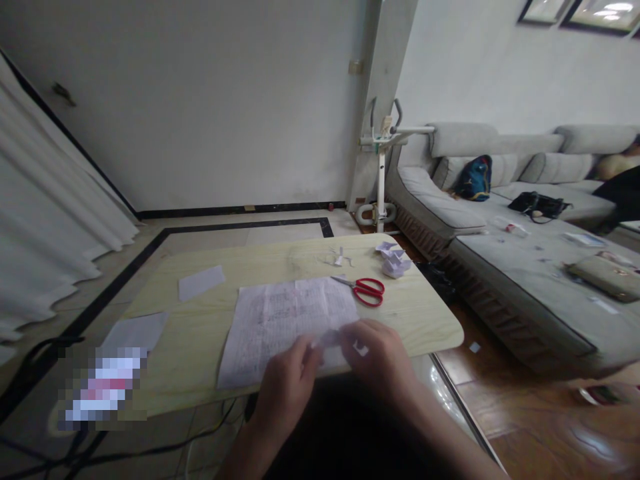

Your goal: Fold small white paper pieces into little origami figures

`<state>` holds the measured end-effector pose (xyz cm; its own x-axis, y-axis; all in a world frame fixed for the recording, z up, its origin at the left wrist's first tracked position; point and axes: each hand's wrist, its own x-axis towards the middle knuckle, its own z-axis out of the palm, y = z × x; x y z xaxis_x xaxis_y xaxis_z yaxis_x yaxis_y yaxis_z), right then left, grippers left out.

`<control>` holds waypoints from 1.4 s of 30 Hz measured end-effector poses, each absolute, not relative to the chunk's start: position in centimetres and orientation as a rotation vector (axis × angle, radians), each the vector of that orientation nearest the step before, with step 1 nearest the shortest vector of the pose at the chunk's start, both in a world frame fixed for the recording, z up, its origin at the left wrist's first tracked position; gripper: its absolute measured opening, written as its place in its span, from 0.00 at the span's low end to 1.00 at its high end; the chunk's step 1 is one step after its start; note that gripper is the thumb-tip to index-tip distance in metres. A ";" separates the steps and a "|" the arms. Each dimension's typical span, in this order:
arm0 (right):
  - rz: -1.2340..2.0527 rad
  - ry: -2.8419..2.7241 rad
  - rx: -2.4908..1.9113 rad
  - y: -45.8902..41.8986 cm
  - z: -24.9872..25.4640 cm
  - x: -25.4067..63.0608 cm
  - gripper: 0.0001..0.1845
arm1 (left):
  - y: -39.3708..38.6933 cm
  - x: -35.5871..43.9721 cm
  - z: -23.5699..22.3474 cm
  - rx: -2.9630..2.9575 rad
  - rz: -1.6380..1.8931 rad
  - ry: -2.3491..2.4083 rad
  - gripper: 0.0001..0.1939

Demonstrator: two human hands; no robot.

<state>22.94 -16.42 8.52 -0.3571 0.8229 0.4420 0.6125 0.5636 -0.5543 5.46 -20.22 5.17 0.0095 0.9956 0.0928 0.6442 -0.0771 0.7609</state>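
Observation:
My left hand (289, 375) and my right hand (379, 355) are close together over the near edge of the table, fingers curled in a pinch. Between them is a small piece of paper (331, 339), blurred, with another white bit showing by the right fingers. Beneath them lies a large creased printed sheet (285, 313), flat on the table. Scissors with red handles (369, 291) rest at the sheet's far right corner, their blades slightly overlapping it. Past the scissors are crumpled paper pieces (395, 261) and thin paper scraps (339, 257).
The pale wooden table (420, 320) has rounded corners. On its left lie a blank paper slip (201, 283), another sheet (135, 331) and a pixelated bright object (107, 385). Cables (165, 448) run below. A grey sofa (520, 280) and exercise machine (381, 173) stand beyond.

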 end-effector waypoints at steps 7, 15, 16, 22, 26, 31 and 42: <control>0.393 -2.102 -1.123 -16.8 8.8 22.6 0.07 | -20.4 5.6 5.9 1.655 0.931 1.612 0.15; 0.376 -2.117 -1.129 -16.9 8.8 22.5 0.07 | -20.1 5.5 5.4 1.645 0.950 1.653 0.13; 0.368 -2.116 -1.130 -16.9 8.8 22.5 0.07 | -20.2 5.5 5.3 1.633 0.959 1.642 0.13; 0.343 -2.129 -1.112 -17.1 8.8 22.3 0.07 | -20.1 5.4 5.4 1.584 0.986 1.606 0.10; 0.336 -2.155 -1.076 -17.1 8.3 22.3 0.07 | -20.1 5.3 6.1 1.633 0.908 1.685 0.15; 0.370 -2.279 -1.131 -16.8 7.8 22.5 0.08 | -20.1 5.2 6.5 1.738 0.743 1.790 0.13; 0.427 -2.481 -1.239 -16.7 8.0 22.4 0.08 | -20.1 5.0 6.3 1.926 0.542 1.944 0.13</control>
